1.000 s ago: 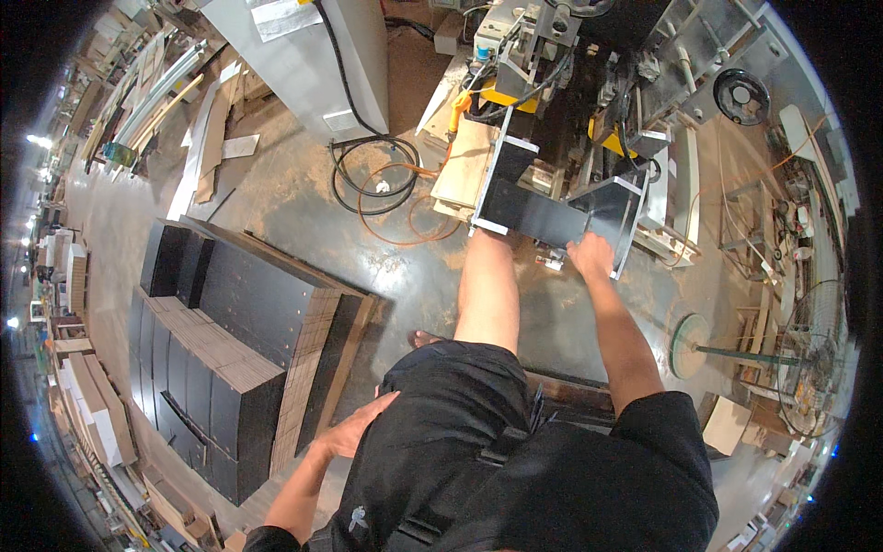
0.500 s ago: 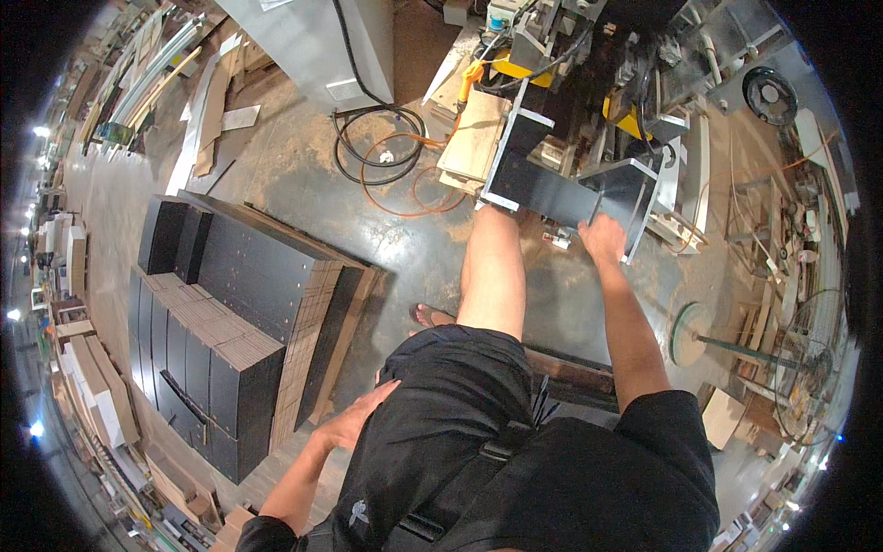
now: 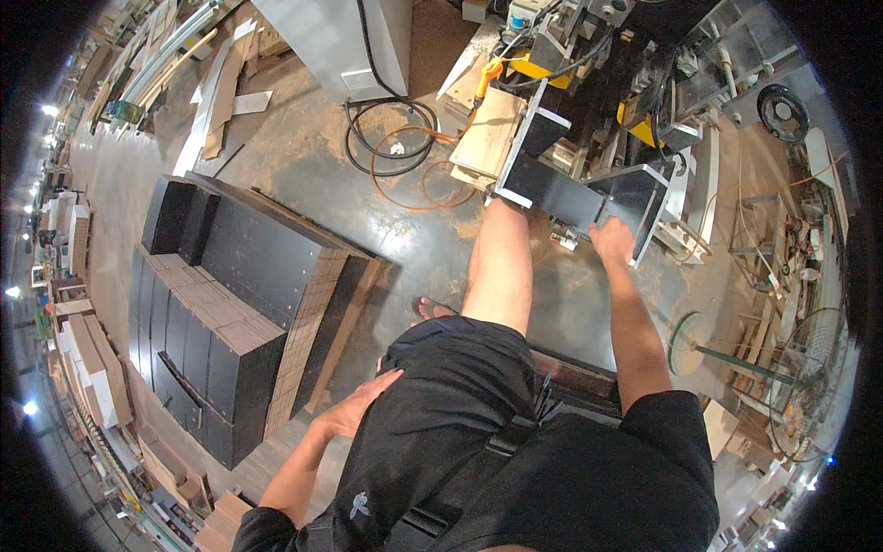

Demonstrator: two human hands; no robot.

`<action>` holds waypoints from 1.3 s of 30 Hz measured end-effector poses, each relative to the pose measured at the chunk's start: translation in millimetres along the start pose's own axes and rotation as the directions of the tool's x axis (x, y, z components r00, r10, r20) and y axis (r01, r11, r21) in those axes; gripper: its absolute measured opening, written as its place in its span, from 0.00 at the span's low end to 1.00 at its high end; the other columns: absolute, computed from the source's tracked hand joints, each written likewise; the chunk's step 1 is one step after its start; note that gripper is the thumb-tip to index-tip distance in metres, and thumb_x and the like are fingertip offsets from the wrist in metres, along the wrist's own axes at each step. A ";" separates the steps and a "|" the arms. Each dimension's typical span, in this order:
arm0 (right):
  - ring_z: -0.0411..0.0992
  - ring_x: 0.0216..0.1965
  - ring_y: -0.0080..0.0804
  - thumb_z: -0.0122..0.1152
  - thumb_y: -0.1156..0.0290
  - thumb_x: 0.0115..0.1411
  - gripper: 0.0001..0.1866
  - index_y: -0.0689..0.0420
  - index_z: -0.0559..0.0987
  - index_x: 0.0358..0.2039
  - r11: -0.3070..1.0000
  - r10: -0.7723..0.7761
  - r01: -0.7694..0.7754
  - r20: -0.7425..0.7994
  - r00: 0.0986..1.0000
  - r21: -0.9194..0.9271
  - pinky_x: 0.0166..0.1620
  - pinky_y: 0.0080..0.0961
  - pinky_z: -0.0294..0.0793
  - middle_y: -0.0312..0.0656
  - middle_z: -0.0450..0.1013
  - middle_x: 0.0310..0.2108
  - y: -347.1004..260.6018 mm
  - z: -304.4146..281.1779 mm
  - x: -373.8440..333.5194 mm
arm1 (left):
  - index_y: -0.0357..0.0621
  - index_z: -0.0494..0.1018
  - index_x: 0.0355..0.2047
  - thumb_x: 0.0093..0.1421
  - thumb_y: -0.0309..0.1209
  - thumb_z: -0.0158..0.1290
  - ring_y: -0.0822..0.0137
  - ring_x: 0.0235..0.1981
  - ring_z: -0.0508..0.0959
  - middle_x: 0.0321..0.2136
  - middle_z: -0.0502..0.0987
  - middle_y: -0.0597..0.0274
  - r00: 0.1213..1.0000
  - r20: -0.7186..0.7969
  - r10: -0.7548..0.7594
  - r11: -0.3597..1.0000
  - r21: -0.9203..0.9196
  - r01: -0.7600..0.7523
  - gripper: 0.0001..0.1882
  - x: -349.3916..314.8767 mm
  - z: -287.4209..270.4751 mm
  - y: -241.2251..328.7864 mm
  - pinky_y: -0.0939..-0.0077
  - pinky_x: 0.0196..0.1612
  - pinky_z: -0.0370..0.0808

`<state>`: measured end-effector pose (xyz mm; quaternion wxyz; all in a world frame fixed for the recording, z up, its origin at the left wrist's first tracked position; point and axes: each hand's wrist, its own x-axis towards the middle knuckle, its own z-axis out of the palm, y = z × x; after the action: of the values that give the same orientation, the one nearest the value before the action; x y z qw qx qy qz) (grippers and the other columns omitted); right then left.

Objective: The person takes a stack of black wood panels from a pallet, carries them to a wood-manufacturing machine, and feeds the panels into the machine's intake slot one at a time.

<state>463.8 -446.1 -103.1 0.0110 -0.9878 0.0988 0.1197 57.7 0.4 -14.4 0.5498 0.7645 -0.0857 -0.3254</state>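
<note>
Right hand [image 3: 614, 241] curled at black machine plate [image 3: 634, 193], grip unclear; left hand [image 3: 361, 405] open on shorts [image 3: 460, 373]. Black panels [image 3: 262, 253] stacked nearby; done/left split unreadable.

No text, number or sign can be read. A small pale emblem [image 3: 359, 504] is carried on the black clothing [image 3: 451, 368]; no lettering can be distinguished in it. A pale rectangular panel [image 3: 360, 80] is located low on the grey cabinet [image 3: 317, 32]; whether it is a label or a vent cannot be determined at this size.
</note>
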 end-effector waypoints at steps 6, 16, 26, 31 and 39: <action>0.79 0.43 0.54 0.63 0.51 0.55 0.23 0.61 0.84 0.37 1.000 0.001 -0.001 -0.015 1.000 -0.008 0.50 0.44 0.77 0.57 0.80 0.39 -0.7 -2.6 -4.4 | 0.46 0.46 0.72 0.48 0.52 0.67 0.49 0.71 0.53 0.71 0.52 0.47 0.999 0.038 0.016 1.000 -0.022 -0.016 0.59 1.6 -2.7 -3.0 0.57 0.72 0.50; 0.79 0.43 0.54 0.64 0.52 0.55 0.22 0.61 0.84 0.37 1.000 -0.009 0.009 -0.035 0.999 0.007 0.49 0.44 0.78 0.57 0.80 0.39 5.0 -0.6 0.6 | 0.45 0.46 0.72 0.48 0.53 0.66 0.50 0.72 0.53 0.71 0.51 0.48 0.995 0.093 0.033 0.999 0.024 -0.035 0.59 18.7 -19.9 11.9 0.56 0.72 0.48; 0.78 0.45 0.55 0.65 0.49 0.54 0.25 0.60 0.83 0.38 1.000 -0.017 0.017 0.004 1.000 -0.026 0.49 0.46 0.77 0.58 0.79 0.40 4.3 7.1 1.8 | 0.45 0.45 0.72 0.48 0.54 0.65 0.49 0.72 0.52 0.71 0.50 0.48 0.998 0.056 -0.022 1.000 0.006 0.022 0.59 -3.2 -1.2 -4.7 0.56 0.71 0.50; 0.79 0.43 0.54 0.65 0.52 0.54 0.22 0.60 0.84 0.37 1.000 -0.009 0.009 -0.030 1.000 -0.019 0.49 0.44 0.77 0.57 0.80 0.39 -0.7 1.9 -0.3 | 0.46 0.45 0.73 0.48 0.53 0.65 0.48 0.72 0.52 0.71 0.50 0.47 1.000 0.029 0.010 1.000 0.022 -0.010 0.59 1.9 -5.0 1.5 0.55 0.72 0.50; 0.78 0.46 0.54 0.64 0.51 0.55 0.24 0.61 0.83 0.38 1.000 -0.003 0.003 0.000 1.000 -0.005 0.51 0.44 0.77 0.58 0.79 0.41 2.8 -0.6 -1.5 | 0.48 0.46 0.73 0.47 0.52 0.67 0.48 0.71 0.54 0.71 0.51 0.47 0.997 -0.004 0.074 0.997 0.021 -0.074 0.59 6.1 6.5 -2.1 0.54 0.72 0.50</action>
<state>462.0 -448.6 -102.2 0.0085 -0.9880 0.0968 0.1199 58.1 -6.8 -19.9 0.5538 0.7672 -0.1158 -0.3022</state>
